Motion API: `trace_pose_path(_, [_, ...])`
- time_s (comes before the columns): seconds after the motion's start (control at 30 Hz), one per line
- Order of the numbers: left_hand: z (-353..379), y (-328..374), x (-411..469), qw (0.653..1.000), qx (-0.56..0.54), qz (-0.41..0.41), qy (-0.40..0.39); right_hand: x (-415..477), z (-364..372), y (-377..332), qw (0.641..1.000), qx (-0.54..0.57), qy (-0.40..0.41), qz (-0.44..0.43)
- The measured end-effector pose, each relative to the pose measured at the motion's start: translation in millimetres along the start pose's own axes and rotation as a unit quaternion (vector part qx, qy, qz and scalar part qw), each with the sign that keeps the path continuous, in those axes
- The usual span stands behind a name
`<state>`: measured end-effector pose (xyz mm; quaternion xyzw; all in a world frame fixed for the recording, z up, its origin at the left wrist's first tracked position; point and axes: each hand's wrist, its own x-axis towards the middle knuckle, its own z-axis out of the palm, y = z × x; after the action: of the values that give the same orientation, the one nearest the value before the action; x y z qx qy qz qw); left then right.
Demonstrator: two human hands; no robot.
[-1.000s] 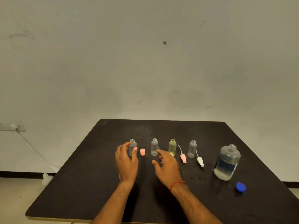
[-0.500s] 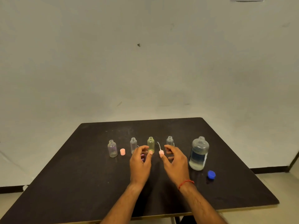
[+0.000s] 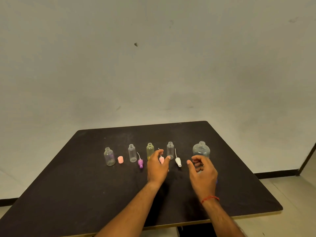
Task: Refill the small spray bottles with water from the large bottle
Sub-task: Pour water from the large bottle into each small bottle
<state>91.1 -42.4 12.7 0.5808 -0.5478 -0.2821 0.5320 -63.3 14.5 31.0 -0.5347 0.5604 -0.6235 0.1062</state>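
Several small uncapped spray bottles stand in a row on the black table: a clear one at the left, another clear one, a yellowish one and a clear one. The large clear bottle stands uncapped at the right end. My left hand hovers with loosely curled fingers in front of the yellowish bottle and holds nothing. My right hand, fingers loosely curled and empty, is just in front of the large bottle and hides its lower part.
Loose spray tops lie between the bottles: a pink cap, a purple one, a pink one and a white one. The table's right edge lies close to the large bottle. A pale wall rises behind.
Both hands have moved to the right along the row. My right hand has come up to the large bottle, and it now covers the blue cap seen earlier.
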Motion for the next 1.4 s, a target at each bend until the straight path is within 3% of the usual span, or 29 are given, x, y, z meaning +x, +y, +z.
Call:
trace_pose_path(0.37, [33.4, 3.2, 30.4, 0.997, 0.021, -0.071, -0.03, 16.0, -15.9, 21.9, 0.997, -0.042, 0.053, 0.046])
trace_pose_path(0.87, [51.0, -0.7, 55.3, 0.996, 0.056, -0.071, -0.029, 39.0, -6.6, 46.0, 0.986, -0.093, -0.09, 0.103])
trace_pose_path(1.23, [30.3, 25.2, 50.3, 0.998, 0.03, 0.06, -0.022, 61.7, -7.2, 24.7, 0.99, -0.097, -0.095, 0.034])
trace_pose_path(1.4, [7.3, 34.8, 45.8, 0.993, 0.035, 0.111, -0.004, 83.5, -4.7, 5.1, 0.975, -0.155, -0.157, -0.035])
